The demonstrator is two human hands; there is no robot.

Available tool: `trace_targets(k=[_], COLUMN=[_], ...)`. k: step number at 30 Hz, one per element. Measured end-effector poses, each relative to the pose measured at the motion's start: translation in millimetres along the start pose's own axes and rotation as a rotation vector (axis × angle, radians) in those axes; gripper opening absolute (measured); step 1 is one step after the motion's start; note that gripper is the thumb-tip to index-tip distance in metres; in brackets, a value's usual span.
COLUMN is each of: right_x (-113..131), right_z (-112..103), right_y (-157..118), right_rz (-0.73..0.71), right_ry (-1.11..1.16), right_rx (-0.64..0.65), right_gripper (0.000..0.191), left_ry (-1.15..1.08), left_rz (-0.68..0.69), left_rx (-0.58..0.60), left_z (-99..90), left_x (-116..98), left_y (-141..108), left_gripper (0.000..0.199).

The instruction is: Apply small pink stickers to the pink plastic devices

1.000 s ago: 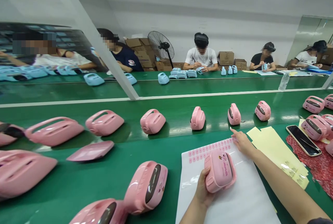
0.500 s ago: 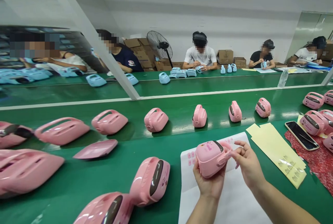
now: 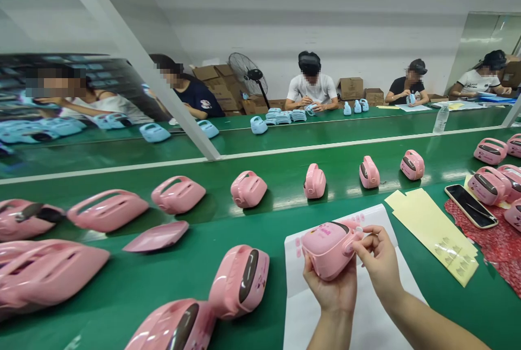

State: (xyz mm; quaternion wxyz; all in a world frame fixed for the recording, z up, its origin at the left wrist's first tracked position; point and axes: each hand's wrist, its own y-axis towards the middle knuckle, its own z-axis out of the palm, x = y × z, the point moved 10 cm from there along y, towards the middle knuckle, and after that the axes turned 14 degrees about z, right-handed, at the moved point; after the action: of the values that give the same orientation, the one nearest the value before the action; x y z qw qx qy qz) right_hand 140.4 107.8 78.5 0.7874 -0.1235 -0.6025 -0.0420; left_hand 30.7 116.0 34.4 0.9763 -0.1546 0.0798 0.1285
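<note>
My left hand (image 3: pixel 336 290) cradles a pink plastic case (image 3: pixel 325 249) from below, fingers and thumb closed around its lower body. The case has a carry handle, a dark strip at its top and small printed figures on its front. At the handle's right end, my right hand (image 3: pixel 380 258) has thumb and forefinger pinched together. A small pale piece (image 3: pixel 359 229) shows at those fingertips, too small to name. Beneath both hands lies a white sheet (image 3: pixel 366 306) with pink stickers or prints near its top edge.
Several similar pink cases (image 3: pixel 240 282) stand on the left and along the green belt (image 3: pixel 280 192). A loose pink panel (image 3: pixel 157 237) lies there too. Yellow sheets (image 3: pixel 427 225), a phone (image 3: pixel 471 206) and red bubble wrap (image 3: pixel 492 247) are on the right. Co-workers sit opposite with blue cases (image 3: pixel 285 116).
The right fingers have closed in on the handle's end, and a small pale piece now shows at their tips. The held case has tilted slightly. The view has shifted a little.
</note>
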Motion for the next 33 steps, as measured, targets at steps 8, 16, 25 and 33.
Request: trace_targets(k=[8,16,25,33], right_x=[53,64,71,66], right_z=[8,20,30,20], right_y=[-50,-61,-69,-63], right_rz=[-0.896,-1.017,-1.051,-1.024], right_ry=[-0.555,-0.849,-0.839,-0.830], right_rx=[-0.282,-0.202,-0.068,0.101], right_gripper=[0.013,0.043,0.038,0.044], left_ry=[-0.021,-0.060,-0.087,0.056], left_rz=[-0.062,-0.149,-0.236,-0.116], left_rx=[-0.096,-0.117,-0.008,0.016], left_z=[-8.0,-6.2,-0.9,-7.7], left_x=[7,11,18,-2], left_y=[-5,-7,-12,-3], left_gripper=[0.034,0.034,0.035,0.026])
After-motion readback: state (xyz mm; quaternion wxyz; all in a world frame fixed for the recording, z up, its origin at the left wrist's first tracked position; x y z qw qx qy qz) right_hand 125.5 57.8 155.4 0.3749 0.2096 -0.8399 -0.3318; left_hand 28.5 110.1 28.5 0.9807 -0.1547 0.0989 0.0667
